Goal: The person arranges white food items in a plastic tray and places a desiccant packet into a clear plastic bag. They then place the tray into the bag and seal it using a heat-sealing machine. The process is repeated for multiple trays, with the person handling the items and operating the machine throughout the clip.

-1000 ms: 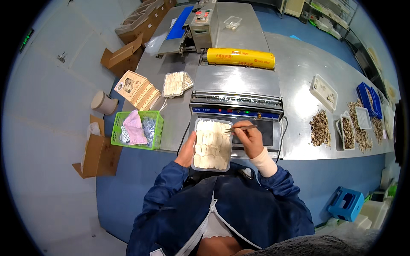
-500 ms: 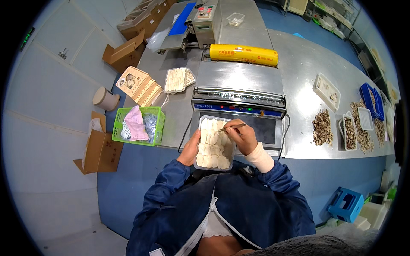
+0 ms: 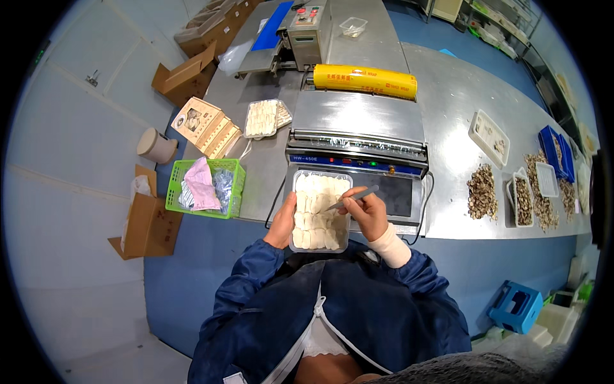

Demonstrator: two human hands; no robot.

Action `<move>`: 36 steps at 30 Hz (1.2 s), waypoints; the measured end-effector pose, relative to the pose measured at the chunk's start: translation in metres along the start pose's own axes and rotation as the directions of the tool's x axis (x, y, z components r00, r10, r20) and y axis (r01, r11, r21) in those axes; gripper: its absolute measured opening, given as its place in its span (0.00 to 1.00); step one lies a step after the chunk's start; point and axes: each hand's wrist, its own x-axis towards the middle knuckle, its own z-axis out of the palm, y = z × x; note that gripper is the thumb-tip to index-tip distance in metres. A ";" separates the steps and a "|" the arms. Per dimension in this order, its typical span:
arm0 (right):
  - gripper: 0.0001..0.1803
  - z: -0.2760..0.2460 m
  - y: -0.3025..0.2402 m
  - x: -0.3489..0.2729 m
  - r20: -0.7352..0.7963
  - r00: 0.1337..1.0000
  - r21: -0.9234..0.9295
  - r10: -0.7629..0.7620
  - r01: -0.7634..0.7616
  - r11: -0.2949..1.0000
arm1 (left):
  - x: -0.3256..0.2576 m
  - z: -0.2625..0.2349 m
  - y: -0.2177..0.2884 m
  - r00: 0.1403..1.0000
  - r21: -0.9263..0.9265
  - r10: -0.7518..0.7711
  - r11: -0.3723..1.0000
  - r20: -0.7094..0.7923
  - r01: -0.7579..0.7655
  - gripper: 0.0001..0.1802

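In front of my body is a clear plastic tray (image 3: 322,249) packed with rows of pale cream slices (image 3: 312,221); their exact kind I cannot make out. My left hand (image 3: 281,221) grips the tray by its left side. Pinched in my right hand (image 3: 366,214) are slim metal tweezers (image 3: 359,194), their tip down among the slices in the middle rows. Just beyond the tray stands a film-wrapping machine (image 3: 358,160) with a dark plate (image 3: 391,192) and a yellow roll of wrap (image 3: 364,81) at its back.
Left on the steel table are filled trays (image 3: 263,119), a cardboard box stack (image 3: 208,128) and a green basket (image 3: 236,189) with bags. Right lie heaps of brown dried pieces (image 3: 482,192), a white tray (image 3: 489,137) and blue crates (image 3: 556,152). A machine with a blue belt (image 3: 273,27) stands behind.
My right hand with the tweezers has shifted slightly down and right, the tweezers now tilted more steeply. The tweezer tip sits lower among the slices. My left hand still holds the tray.
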 end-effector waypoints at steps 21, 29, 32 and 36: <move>0.06 0.014 0.019 -0.001 -0.072 0.992 -0.004 0.106 -0.107 0.994 | -0.006 0.004 0.004 0.998 0.077 0.032 0.996 0.046 -0.036 0.25; 0.06 0.012 0.016 0.004 -0.028 0.991 0.009 0.134 -0.134 0.991 | -0.004 0.001 0.004 0.998 0.106 0.033 0.994 0.059 -0.039 0.25; 0.06 0.009 0.008 0.007 0.012 0.988 -0.025 0.156 -0.156 0.988 | -0.003 0.000 0.003 0.996 0.112 0.032 0.993 0.081 -0.041 0.26; 0.05 0.010 -0.004 0.012 0.038 0.990 -0.163 0.136 -0.128 0.978 | -0.001 -0.002 0.001 0.995 0.113 0.044 0.992 0.086 -0.053 0.26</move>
